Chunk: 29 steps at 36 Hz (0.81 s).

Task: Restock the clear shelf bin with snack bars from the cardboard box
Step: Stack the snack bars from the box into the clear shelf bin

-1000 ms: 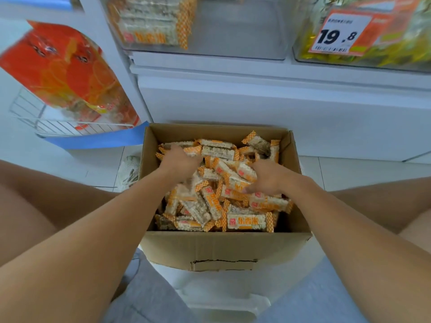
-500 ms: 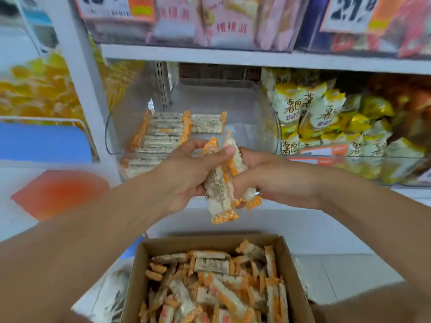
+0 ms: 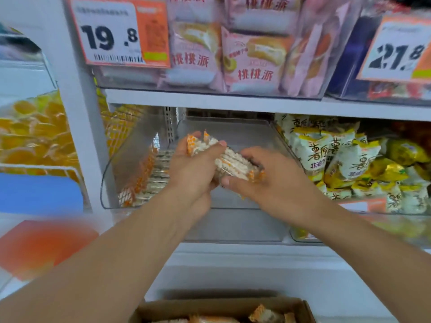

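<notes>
Your left hand [image 3: 193, 170] and right hand [image 3: 271, 180] together grip a bundle of snack bars [image 3: 229, 163] over the clear shelf bin [image 3: 130, 159]; price tags read 19.8 [image 3: 109, 36] and 21.8 [image 3: 396, 55].

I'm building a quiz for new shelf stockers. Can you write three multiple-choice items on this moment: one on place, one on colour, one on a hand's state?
1. Where are the bars already stacked in the clear bin?
A) left side B) right side C) on its rim
2. What colour are the wrapper ends of the snack bars?
A) green B) orange C) purple
3. What is the left hand doing?
A) hanging idle B) pressing the shelf C) gripping bars

Key: 1 A, the stacked bars lie along the left wall; 2 B, orange checked ends; 3 C, it shares the bundle with the right hand.
</notes>
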Available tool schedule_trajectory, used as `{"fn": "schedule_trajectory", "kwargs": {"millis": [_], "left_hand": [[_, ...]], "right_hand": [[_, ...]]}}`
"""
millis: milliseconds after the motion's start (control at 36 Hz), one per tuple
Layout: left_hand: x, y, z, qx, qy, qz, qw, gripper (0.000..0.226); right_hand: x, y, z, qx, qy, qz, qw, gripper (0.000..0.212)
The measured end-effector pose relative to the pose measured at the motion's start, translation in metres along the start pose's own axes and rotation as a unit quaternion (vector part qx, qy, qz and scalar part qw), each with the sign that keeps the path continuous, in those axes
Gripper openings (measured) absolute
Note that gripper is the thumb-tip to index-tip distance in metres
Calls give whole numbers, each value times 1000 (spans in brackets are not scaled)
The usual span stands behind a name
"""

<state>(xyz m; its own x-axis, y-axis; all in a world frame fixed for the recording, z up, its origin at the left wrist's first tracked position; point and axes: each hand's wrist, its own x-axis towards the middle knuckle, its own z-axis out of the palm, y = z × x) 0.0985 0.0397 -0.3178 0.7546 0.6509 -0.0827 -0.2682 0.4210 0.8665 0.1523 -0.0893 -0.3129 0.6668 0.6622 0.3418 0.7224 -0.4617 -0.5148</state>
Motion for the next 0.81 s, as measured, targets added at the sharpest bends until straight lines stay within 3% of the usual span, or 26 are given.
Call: {"fn": "schedule_trajectory", "kwargs": {"millis": [83, 222, 361, 472, 528, 556, 611, 667, 694, 750, 806], "left_hand": [[9, -5, -5, 17, 14, 3, 1000, 22], [21, -11, -15, 19, -14, -16, 1000, 9], [26, -13, -21, 61, -46, -37, 996, 30], [34, 1, -27, 199, -40, -26, 979, 39], [40, 14, -37, 343, -23, 50, 938, 48], [42, 19, -46, 434, -28, 102, 894, 46], [46, 25, -68, 612, -78, 182, 766, 45], [52, 27, -89, 735, -131, 182, 640, 55], [57, 24, -98, 771, -146, 153, 601, 59], [63, 21, -108, 795, -158, 71, 581, 64], [64, 20, -110, 781, -174, -5, 599, 67]], "right_hand": [[13, 5, 21, 24, -24, 13, 999, 27], [25, 5, 43, 55, -19, -8, 998, 31], [31, 15, 55, -34, -31, -75, 996, 44], [43, 24, 47, -59, -57, -88, 993, 50], [49, 31, 40, -70, -73, -77, 992, 43], [51, 35, 35, -78, -80, -69, 991, 42], [52, 43, 28, -119, -100, -55, 986, 46], [54, 50, 24, -177, -133, -50, 974, 54], [57, 51, 24, -203, -155, -42, 966, 60], [68, 54, 28, -236, -195, -10, 952, 68], [84, 54, 39, -250, -221, 15, 942, 70]]}}
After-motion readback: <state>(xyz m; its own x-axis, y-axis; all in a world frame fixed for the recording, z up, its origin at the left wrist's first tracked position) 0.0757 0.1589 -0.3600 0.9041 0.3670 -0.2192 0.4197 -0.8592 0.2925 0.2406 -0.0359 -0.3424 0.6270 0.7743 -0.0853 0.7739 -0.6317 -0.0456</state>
